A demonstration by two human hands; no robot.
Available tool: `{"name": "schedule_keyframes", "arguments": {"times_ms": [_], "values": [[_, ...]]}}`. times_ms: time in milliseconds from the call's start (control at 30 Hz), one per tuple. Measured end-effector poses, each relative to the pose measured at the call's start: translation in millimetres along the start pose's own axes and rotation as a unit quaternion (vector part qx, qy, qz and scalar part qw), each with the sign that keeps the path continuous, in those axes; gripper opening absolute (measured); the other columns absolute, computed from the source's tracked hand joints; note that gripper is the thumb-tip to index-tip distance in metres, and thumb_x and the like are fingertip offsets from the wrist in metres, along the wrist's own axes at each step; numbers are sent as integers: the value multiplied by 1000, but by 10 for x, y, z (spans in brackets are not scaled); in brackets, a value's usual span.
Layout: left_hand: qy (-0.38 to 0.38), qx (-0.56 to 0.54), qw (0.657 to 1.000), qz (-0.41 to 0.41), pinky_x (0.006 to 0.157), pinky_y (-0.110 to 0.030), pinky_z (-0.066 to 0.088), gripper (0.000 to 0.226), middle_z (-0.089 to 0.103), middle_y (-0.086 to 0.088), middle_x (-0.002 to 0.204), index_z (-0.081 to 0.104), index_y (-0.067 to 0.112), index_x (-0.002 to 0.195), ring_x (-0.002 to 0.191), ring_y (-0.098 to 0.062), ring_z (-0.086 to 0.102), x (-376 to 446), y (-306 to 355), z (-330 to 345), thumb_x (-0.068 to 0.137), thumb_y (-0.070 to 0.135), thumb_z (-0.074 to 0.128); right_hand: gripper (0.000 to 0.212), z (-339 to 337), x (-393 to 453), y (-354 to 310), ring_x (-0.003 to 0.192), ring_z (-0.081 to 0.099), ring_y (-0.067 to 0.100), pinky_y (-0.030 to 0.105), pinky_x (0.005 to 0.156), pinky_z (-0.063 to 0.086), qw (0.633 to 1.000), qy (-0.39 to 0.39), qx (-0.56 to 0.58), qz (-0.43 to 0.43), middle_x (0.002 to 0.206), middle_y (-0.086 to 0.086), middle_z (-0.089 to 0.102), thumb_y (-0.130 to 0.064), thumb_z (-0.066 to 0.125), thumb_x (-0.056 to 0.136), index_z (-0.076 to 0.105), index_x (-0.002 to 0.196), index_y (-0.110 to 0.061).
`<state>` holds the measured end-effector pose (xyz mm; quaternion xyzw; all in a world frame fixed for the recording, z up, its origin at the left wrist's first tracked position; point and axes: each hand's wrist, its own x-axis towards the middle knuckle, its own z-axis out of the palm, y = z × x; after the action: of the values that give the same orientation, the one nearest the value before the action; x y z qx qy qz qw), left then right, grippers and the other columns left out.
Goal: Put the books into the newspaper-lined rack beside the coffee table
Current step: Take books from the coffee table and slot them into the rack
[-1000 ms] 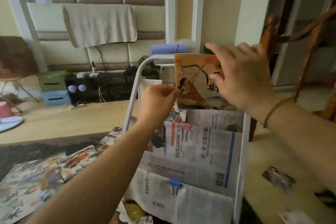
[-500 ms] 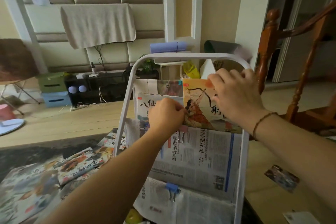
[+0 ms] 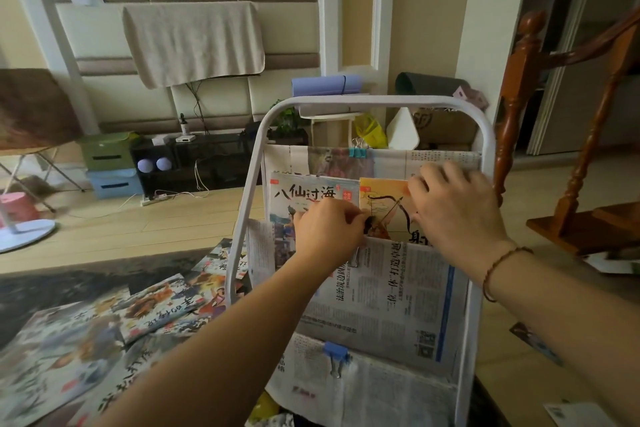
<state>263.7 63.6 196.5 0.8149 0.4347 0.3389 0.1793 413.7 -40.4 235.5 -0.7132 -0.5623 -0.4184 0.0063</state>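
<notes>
Right now the white rack (image 3: 360,102) stands lined with newspaper. Its top pocket holds a yellow book (image 3: 384,208). The left hand (image 3: 329,232) pinches its left edge, and the right hand (image 3: 457,204) grips its top right part.

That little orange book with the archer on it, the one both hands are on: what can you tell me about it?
The orange book is a thin paperback with a yellow-orange cover showing an archer drawing a bow and dark brush lettering. It stands upright in the rack's top newspaper pocket, lower part hidden behind the newsprint, beside a pale book on its left. The left hand pinches its lower left edge; the right hand holds its upper right part, covering that side.
</notes>
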Motion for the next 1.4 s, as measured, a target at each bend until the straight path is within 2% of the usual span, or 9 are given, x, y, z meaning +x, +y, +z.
{"name": "schedule_keyframes", "arguments": {"times_ms": [333,500,667,800,900,1000,1100,1267,1400], "values": [[9,65,998,14,99,-43,30,31,71,7,82,73,30,101,89,-19,61,-93,18,-24,100,39,43,25,26,-51,63,94,54,33,45,76,44,998,42,22,-30,101,12,61,-14,47,92,63,110,-6],[-19,39,998,37,97,-44,42,33,68,4,79,71,24,86,86,-22,60,-161,-72,-116,100,36,44,32,-39,-144,28,107,48,33,49,88,40,996,44,67,-28,117,12,56,-24,57,89,61,117,-11],[64,34,988,136,100,-30,40,22,66,9,112,69,23,107,112,-10,51,-469,-393,-456,97,33,53,28,-212,-310,-311,108,50,39,49,88,38,970,151,175,-79,115,17,61,-24,66,85,68,106,-6],[144,60,972,174,101,-29,40,23,64,3,115,69,16,107,114,-13,51,-1090,-957,-718,94,28,54,29,-348,-650,-916,104,55,35,48,87,44,925,166,315,-136,111,14,64,-27,61,86,69,105,-7],[129,92,980,117,100,-27,41,20,64,5,114,71,17,105,113,-13,52,-1716,-1547,-800,92,27,58,29,-275,-1056,-1585,96,62,29,42,80,54,882,84,439,-150,106,8,66,-30,63,83,71,103,-10],[12,160,986,-42,108,-35,36,27,55,10,130,65,28,118,126,-13,42,-2357,-2047,-876,93,37,59,39,-156,-1374,-2260,108,62,22,35,88,51,855,-111,491,-124,116,0,64,-40,61,86,67,117,-17],[-114,239,951,-161,120,-38,19,53,29,11,154,44,34,139,143,-16,19,-2809,-2390,-903,91,53,56,57,8,-1491,-2730,125,47,15,29,103,40,818,-292,485,-99,136,-7,49,-55,56,89,49,137,-26],[-157,218,929,-256,121,-47,7,81,13,4,162,27,30,150,150,-23,3,-3016,-2586,-895,84,69,54,78,216,-1546,-3137,124,42,19,34,98,44,795,-385,462,-72,130,-4,49,-78,51,72,47,132,-29],[-162,215,924,-272,121,-53,5,91,10,6,163,18,31,153,150,-23,1,-2975,-2622,-862,80,70,57,72,217,-1567,-3246,121,39,14,31,92,46,806,-398,435,-57,126,-8,43,-74,59,72,49,126,-28]]}}
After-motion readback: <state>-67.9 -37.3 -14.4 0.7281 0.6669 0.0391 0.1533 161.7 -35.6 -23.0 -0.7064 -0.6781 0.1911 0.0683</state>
